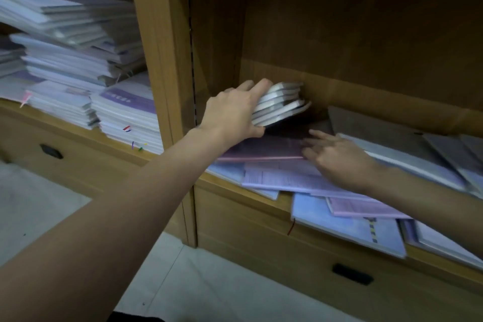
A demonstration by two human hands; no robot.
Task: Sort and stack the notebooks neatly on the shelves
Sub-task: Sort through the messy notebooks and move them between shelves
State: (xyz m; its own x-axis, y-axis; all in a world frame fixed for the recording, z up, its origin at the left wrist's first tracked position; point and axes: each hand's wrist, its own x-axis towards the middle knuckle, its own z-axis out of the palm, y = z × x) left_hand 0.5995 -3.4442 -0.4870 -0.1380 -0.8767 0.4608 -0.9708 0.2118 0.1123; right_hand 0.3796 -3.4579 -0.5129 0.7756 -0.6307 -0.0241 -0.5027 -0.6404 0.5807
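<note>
Inside the right shelf bay [339,34], I see the left hand [232,112] gripping a small notebook stack [282,103], lifted above a purple notebook [261,148]; the right hand [339,157], fingers relaxed, touches that purple notebook.

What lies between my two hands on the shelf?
In the head view, a pink-edged purple notebook lies flat between the left hand and right hand.
</note>
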